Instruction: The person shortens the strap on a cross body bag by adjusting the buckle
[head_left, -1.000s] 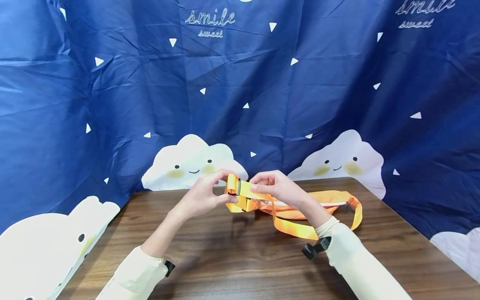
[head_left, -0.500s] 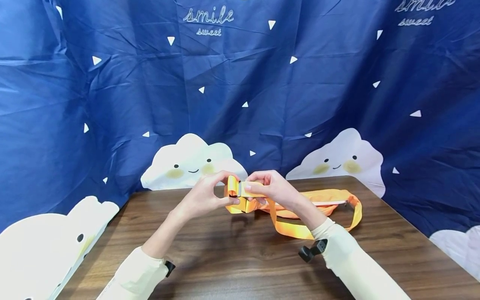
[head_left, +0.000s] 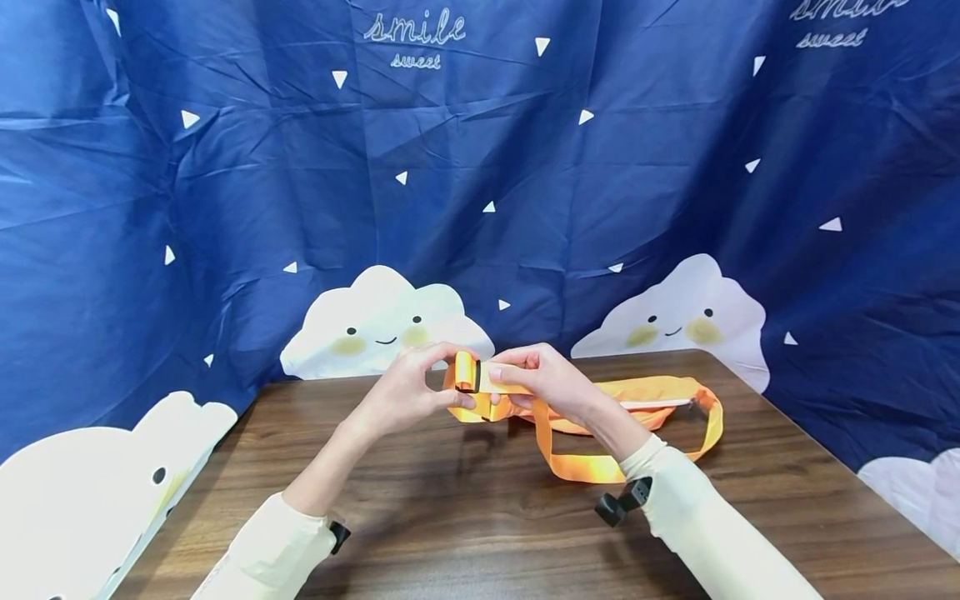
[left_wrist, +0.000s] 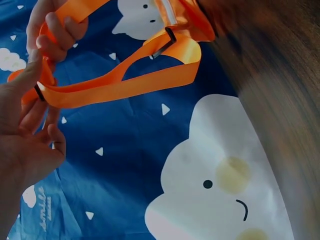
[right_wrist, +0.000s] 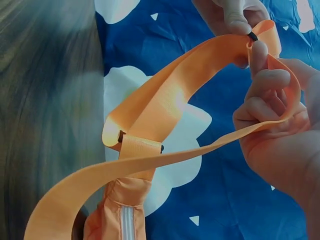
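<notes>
An orange bag (head_left: 660, 389) with a pale zipper lies on the table, its orange strap (head_left: 581, 468) looping toward me. My left hand (head_left: 405, 392) pinches the strap at a black slide buckle (right_wrist: 253, 36), thumb and fingers on either side. From the right, my right hand (head_left: 551, 379) pinches the strap close beside that buckle. Between the hands the strap folds into a small upright loop. A second black buckle (left_wrist: 167, 42) joins the strap near the bag's end in the left wrist view. The strap's tail runs past my right palm in the right wrist view.
The brown wooden table (head_left: 420, 517) spreads beneath both forearms. A blue cloth (head_left: 465, 167) with white clouds and triangles hangs behind it. A black device (head_left: 624, 502) sits on the right wrist.
My right hand has shifted slightly left, nearer the buckle, still pinching the strap. The hanging strap loop has swung a little left and down. My left hand stays nearly in place.
</notes>
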